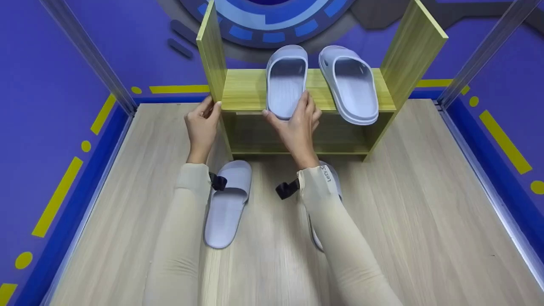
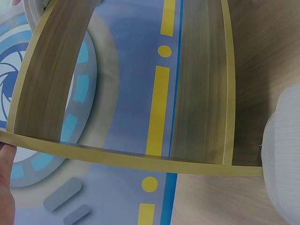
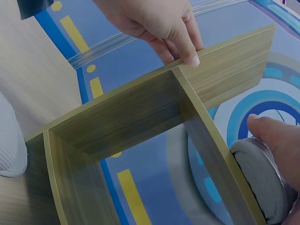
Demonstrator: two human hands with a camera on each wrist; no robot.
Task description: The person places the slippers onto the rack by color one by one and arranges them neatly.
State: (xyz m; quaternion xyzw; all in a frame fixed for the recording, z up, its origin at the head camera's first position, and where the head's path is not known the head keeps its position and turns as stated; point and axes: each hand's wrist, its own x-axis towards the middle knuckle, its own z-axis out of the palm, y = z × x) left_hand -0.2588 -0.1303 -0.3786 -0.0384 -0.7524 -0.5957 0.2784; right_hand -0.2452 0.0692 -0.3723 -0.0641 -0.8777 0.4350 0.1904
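A small wooden shoe rack stands against the back wall. My left hand grips the front edge of its left side panel, thumb in front; the right wrist view shows this left hand closely. On the upper shelf lies a pale lilac clog, its rounded heel at the shelf's front edge. My right hand holds that heel, thumb on the left and fingers on the right. The matching clog rests to its right, angled, heel overhanging the edge.
A pale slide slipper lies on the wood floor beside my left forearm. Another slipper is mostly hidden under my right forearm. Blue patterned walls enclose the floor. The rack's right side panel rises above the shelf.
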